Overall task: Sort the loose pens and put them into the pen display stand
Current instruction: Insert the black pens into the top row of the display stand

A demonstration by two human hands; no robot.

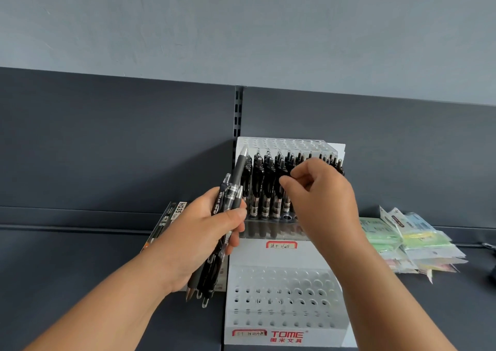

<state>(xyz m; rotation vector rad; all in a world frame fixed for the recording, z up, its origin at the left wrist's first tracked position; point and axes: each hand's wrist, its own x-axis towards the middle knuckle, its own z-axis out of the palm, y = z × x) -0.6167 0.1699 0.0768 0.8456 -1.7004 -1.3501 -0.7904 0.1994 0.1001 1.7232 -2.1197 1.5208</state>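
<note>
The loose pens [237, 173] are gripped as a bundle in the left hand [198, 232], just left of the pen display stand [281, 256]. The right hand [322, 197] is curled at the racked pens [261, 184] in the far tier; whether one is pinched cannot be told. Light, stiff, slippery barrels are probably best pinched near the top.

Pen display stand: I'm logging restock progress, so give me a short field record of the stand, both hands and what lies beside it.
stand: white tiered TOME pen display stand on a dark shelf
middle tier: rows of black pens; some front holes empty
front tier: all holes empty
left hand: grips a bundle of loose pens
right hand: fingers curled at the middle-tier pens; unclear whether it pinches one
left of stand: HQ35 pen box
right of stand: pastel packets
</note>
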